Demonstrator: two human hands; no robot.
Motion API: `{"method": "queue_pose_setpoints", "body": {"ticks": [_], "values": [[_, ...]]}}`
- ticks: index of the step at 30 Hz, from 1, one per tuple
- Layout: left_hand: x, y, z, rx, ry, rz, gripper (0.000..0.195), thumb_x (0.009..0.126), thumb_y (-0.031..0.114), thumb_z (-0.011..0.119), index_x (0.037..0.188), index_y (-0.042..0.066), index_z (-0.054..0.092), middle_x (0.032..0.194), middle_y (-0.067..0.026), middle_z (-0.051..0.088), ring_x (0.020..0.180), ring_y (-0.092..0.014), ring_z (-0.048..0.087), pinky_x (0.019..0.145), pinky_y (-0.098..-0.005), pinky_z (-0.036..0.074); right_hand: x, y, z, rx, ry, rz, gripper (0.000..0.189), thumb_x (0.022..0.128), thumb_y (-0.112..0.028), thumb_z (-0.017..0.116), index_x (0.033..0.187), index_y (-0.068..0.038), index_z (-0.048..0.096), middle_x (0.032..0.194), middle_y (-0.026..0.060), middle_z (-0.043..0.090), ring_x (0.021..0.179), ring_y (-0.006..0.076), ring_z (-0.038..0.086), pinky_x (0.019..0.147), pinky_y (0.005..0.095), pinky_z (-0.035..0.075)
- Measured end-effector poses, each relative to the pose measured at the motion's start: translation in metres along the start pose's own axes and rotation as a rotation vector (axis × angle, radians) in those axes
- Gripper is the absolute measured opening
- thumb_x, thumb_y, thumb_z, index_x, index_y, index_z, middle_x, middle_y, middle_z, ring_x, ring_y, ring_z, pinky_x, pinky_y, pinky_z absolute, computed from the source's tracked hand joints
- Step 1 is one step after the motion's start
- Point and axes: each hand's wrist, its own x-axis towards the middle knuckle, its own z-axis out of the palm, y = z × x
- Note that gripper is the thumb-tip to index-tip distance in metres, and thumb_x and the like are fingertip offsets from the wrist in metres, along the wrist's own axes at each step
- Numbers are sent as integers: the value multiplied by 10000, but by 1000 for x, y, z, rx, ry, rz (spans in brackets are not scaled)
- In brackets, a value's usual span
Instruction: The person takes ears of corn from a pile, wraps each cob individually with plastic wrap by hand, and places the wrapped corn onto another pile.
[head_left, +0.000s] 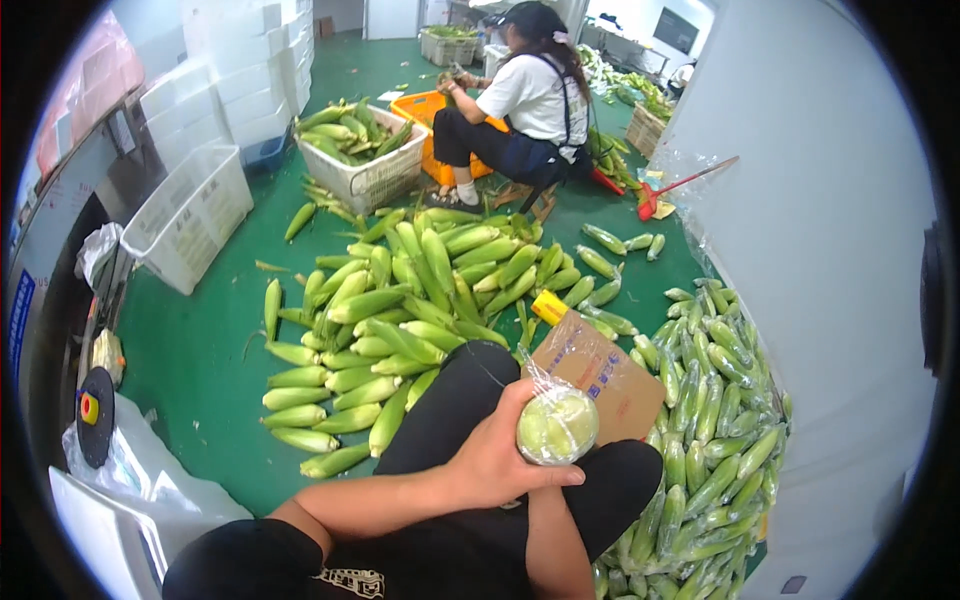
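Note:
My left hand is closed around an ear of corn in clear plastic film, seen end-on, its thumb along the near side. Loose film sticks up at its upper left edge. My right forearm reaches up from below to the same ear; the right hand itself is hidden behind the ear and my left hand. Just beyond my knees a cardboard box with film on it stands beside a yellow roll end. A heap of unwrapped green ears in husk lies in front, and film-wrapped ears are piled at my right.
A co-worker sits ahead beside an orange crate and a white crate of corn. Another white crate and stacked foam boxes stand left. A wall borders the right; a red-handled tool leans there.

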Motion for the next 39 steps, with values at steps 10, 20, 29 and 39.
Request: {"method": "queue_pose_setpoints", "body": {"ticks": [10, 20, 29, 39], "values": [[29, 27, -34, 680, -10, 421, 985, 617, 595, 861, 1402, 82, 558, 1217, -55, 673, 882, -272, 570, 804, -368, 457, 10, 8, 11, 292, -88, 62, 531, 971, -300, 627, 1411, -59, 453, 1395, 97, 526, 1266, 223, 532, 1048, 366, 442], [23, 35, -29, 709, -38, 410, 920, 577, 570, 887, 1330, 105, 635, 1194, 0, 689, 909, -242, 504, 854, -367, 387, -8, 2, 5, -366, -80, -263, 441, 825, -276, 798, 1195, -94, 640, 1155, 80, 698, 1040, 224, 681, 874, 363, 543], [23, 35, -27, 635, -106, 412, 892, 588, 563, 894, 1311, 105, 645, 1215, 2, 690, 907, -230, 502, 858, -353, 361, 12, -36, 3, -391, -192, -237, 258, 740, -198, 832, 933, -71, 719, 895, 66, 739, 839, 227, 720, 739, 350, 558], [45, 10, -53, -33, -325, 446, 282, 945, 110, 624, 1197, -15, 642, 1174, -269, 669, 1086, -396, 674, 949, -476, 531, -11, -29, -16, 77, -472, 215, 557, 756, -162, 854, 1249, -50, 622, 1178, 46, 670, 1081, 177, 628, 933, 351, 506]]}}
